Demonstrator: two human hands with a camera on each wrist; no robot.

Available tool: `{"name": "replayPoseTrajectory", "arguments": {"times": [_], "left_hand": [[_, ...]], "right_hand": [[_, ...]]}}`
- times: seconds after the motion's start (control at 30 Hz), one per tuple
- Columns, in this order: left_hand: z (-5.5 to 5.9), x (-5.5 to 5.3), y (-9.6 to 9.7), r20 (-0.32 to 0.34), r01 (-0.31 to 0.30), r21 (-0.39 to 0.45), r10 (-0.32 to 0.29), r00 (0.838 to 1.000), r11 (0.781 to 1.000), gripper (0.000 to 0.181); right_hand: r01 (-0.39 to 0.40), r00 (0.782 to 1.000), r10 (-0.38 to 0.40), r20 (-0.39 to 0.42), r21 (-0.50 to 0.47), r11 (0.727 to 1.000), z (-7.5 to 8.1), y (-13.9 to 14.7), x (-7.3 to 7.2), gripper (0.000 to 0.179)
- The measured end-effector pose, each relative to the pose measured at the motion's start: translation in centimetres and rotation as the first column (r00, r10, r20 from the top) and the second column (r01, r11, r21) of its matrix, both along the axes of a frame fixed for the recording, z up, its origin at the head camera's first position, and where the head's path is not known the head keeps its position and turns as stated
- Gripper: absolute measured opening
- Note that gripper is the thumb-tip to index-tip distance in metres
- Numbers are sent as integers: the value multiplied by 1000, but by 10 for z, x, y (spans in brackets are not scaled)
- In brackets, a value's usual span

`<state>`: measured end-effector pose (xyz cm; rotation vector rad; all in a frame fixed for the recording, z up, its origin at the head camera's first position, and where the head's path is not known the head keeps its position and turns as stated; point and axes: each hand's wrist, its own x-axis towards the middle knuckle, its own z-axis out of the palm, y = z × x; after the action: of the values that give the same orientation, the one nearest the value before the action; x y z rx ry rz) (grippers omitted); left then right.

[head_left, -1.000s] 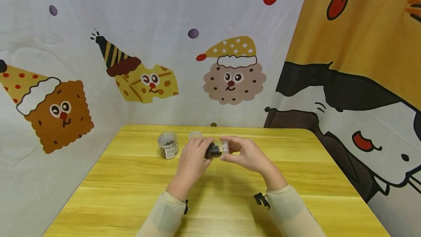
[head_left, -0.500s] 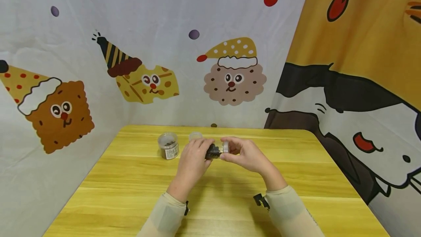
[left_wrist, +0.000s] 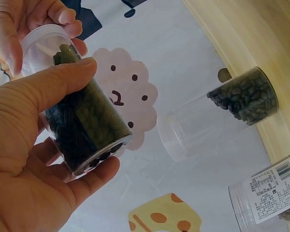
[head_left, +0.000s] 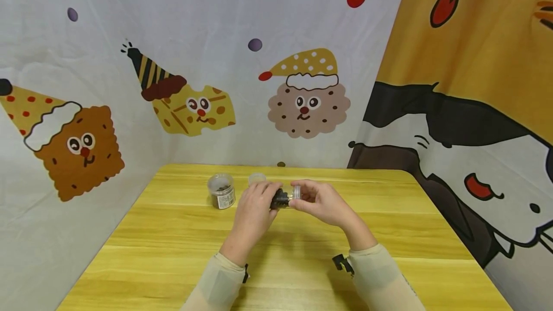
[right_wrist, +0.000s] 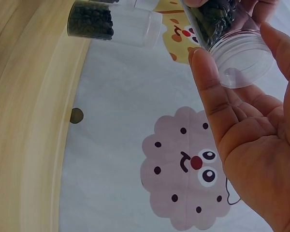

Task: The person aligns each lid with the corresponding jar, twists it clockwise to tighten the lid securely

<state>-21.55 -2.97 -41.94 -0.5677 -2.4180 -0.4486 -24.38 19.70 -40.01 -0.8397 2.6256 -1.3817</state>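
A clear jar (head_left: 281,198) of dark seed-like pieces is held sideways above the table, its lid end pointing right. My left hand (head_left: 255,205) grips its body, with the thumb across the near side in the left wrist view. At the other end, my right hand (head_left: 324,201) holds the clear lid (right_wrist: 244,63) between thumb and fingers. The dark contents (left_wrist: 94,121) lie along the tilted jar's wall and reach toward the lid. The left hand hides much of the jar in the head view.
A labelled clear jar (head_left: 221,196), partly filled with dark pieces, stands to the left of the hands. Another clear jar (left_wrist: 251,96) stands behind the left hand, mostly hidden in the head view. Beyond the wooden table (head_left: 173,234) hangs a printed cloth (head_left: 207,23).
The right thumb has shifted slightly up over the lid since the earliest frame. Both hands and the held jar otherwise stay in nearly the same place.
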Motion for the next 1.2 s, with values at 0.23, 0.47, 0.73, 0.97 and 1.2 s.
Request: {"name": "replayPoseTrajectory", "arguments": {"times": [0.23, 0.47, 0.73, 0.97, 1.2], "left_hand": [[1, 2, 1, -4, -2, -5, 2, 1000, 1000, 60], [1, 2, 2, 6, -7, -10, 7, 1000, 1000, 60], [2, 1, 0, 35, -12, 1, 12, 999, 1000, 62], [2, 1, -1, 39, -10, -7, 10, 999, 1000, 64], [1, 1, 0, 37, 2, 4, -2, 999, 1000, 63]], "right_hand": [[13, 1000, -13, 26, 0, 1000, 1, 0, 1, 55], [19, 999, -19, 38, -1, 1000, 1, 0, 1, 55], [21, 998, -18, -59, 55, 998, 0, 3, 3, 84], [-21, 970, 41, -240, 86, 996, -2, 4, 2, 83], [-6, 964, 29, -265, 87, 996, -8, 2, 2, 66]]}}
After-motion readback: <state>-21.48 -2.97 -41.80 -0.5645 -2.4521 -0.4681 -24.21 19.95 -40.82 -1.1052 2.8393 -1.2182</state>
